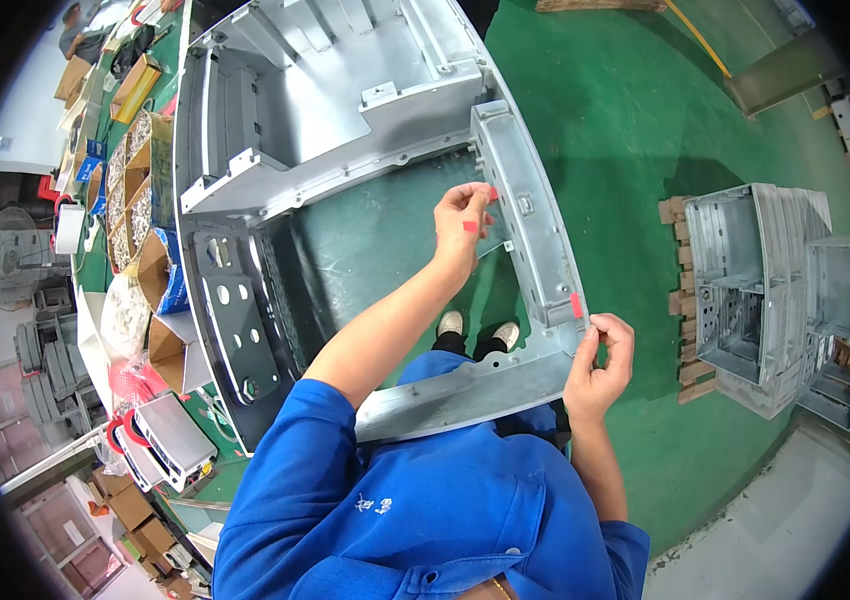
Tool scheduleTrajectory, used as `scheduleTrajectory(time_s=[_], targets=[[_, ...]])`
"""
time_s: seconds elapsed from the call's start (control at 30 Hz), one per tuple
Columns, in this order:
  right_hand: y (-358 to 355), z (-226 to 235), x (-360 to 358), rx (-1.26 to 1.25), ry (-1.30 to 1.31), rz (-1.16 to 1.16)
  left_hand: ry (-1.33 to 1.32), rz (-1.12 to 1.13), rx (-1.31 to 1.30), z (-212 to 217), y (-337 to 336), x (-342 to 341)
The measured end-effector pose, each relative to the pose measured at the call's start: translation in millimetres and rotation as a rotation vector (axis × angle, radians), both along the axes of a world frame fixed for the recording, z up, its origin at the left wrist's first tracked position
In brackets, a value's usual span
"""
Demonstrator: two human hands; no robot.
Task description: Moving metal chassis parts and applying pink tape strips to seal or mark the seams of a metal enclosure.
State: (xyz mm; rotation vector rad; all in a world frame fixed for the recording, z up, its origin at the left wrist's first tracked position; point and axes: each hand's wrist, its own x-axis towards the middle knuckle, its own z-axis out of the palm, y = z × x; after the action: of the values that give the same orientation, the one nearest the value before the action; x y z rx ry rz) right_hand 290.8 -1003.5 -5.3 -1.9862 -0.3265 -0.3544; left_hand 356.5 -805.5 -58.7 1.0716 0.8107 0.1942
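Frame [345,155]: grey metal, is occupying mid-view, extending from the wearer's body toward 11 and 12 o'clock. At 10 o'clock, left of it, a divided tray [161,165] is holding small parts. The frame's perforated plate [233,318] is forming its left side.

The left hand [457,212] is reaching over the open bay, its fingers drawn narrowly together at the bar [528,240]. One red tab [471,227] is showing on this hand; a second red tab [493,194] is showing at the fingertips.

Governing relation: the bar is lying at 3 o'clock from the left hand, its long axis running from 11 to 5 o'clock. The right hand [600,365] is nearer its lower end, where a third red tab [577,305] is lying at 11 o'clock from the fingertips. Thumb and forefinger are standing almost together there; whether they are gripping anything cannot be told.

At 3 o'clock, well apart, housings [775,270] are standing stacked.

The left fingers are hiding whether the second tab is pinched or stuck down. The frame's far end is being cut off by the upper edge.
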Motion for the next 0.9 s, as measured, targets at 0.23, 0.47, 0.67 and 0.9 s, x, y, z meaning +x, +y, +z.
scheduleTrajectory(time_s=[0.23, 0.47, 0.67, 0.9], targets=[[0, -1, 0, 0.001, -0.015, 0.007, -0.023, 0.019, 0.17, -28, -15, 9], [1, 1, 0, 0.005, -0.021, 0.0, -0.12, -0.013, 0.204, -25, -24, -2], [1, 0, 0, 0.01, -0.016, -0.006, -0.198, -0.023, -0.043, -15, -14, -12], [1, -1, -1, 0.01, -0.017, -0.003, -0.053, 0.025, 0.175, -31, -20, 13]])
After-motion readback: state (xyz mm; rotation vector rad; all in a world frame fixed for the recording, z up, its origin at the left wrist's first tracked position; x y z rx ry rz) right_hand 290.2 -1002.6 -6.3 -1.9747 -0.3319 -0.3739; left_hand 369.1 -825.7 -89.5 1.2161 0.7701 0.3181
